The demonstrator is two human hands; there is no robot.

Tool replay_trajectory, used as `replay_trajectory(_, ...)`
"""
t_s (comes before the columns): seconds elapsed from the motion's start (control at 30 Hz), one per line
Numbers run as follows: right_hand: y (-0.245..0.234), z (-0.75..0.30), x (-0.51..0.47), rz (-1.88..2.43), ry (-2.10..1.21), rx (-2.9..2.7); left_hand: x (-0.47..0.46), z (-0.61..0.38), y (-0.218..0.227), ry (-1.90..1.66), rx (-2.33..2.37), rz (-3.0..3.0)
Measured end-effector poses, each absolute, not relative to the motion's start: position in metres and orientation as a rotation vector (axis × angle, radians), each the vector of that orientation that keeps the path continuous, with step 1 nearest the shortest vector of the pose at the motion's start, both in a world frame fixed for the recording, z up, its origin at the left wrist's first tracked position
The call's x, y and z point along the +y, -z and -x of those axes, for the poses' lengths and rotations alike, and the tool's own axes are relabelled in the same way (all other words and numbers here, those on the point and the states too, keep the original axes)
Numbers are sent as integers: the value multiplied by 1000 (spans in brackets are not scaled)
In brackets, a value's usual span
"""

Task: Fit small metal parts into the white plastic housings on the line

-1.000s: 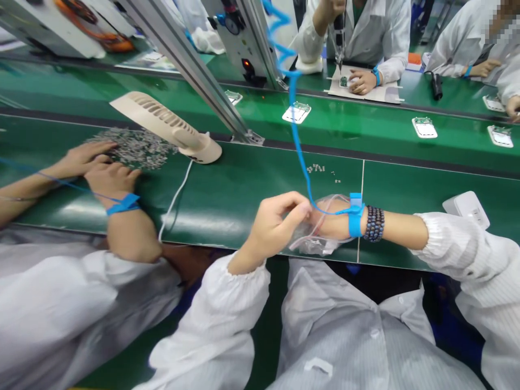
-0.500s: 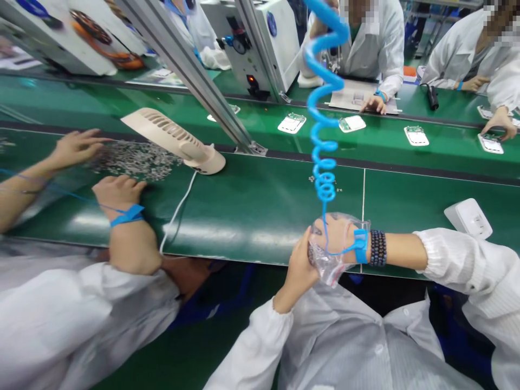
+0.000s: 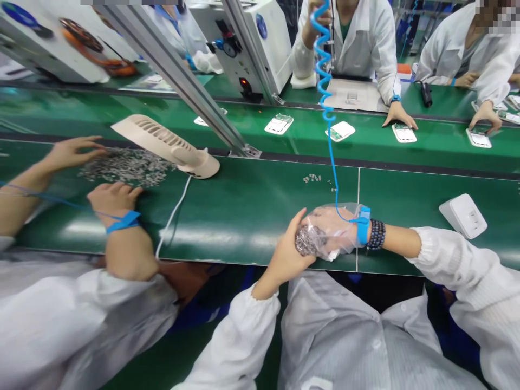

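Both my hands meet at the near edge of the green belt (image 3: 252, 206). My right hand (image 3: 330, 223) is inside a clear plastic bag (image 3: 331, 238), fingers closed on it; a blue wrist strap (image 3: 363, 225) and a dark bead bracelet sit on that wrist. My left hand (image 3: 286, 253) cups the bag's end, where a clump of small silvery parts (image 3: 305, 240) has gathered. A few loose small parts (image 3: 312, 177) lie on the belt beyond.
A co-worker's hands (image 3: 111, 196) at left sort a pile of small parts (image 3: 125, 165) beside a beige fan (image 3: 162, 143). A white box (image 3: 463, 215) lies at right. A blue coiled cord (image 3: 325, 70) hangs down. White boards (image 3: 340, 130) and other workers line the far belt.
My hands have shifted slightly left and up with the bag; the parts now bunch at its end against my left palm. The coiled cord has stretched straighter. The co-worker's hands moved over the pile.
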State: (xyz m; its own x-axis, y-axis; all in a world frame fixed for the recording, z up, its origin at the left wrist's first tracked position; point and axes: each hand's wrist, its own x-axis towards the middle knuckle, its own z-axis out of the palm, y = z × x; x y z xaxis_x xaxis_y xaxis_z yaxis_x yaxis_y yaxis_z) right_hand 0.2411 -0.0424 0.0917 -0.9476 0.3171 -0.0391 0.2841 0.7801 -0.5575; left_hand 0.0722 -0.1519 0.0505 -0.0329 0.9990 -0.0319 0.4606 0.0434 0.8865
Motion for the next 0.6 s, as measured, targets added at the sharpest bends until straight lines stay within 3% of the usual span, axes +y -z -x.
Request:
replay_trajectory(0.37, -82, -245, -7, 503, -1068, -2664, -120, -44, -45, -892, 1468, -1447)
replay_trajectory(0.6, -107, -232, 11, 346, -773, -2792, -113, -33, -11, -1077, 1459, -1296)
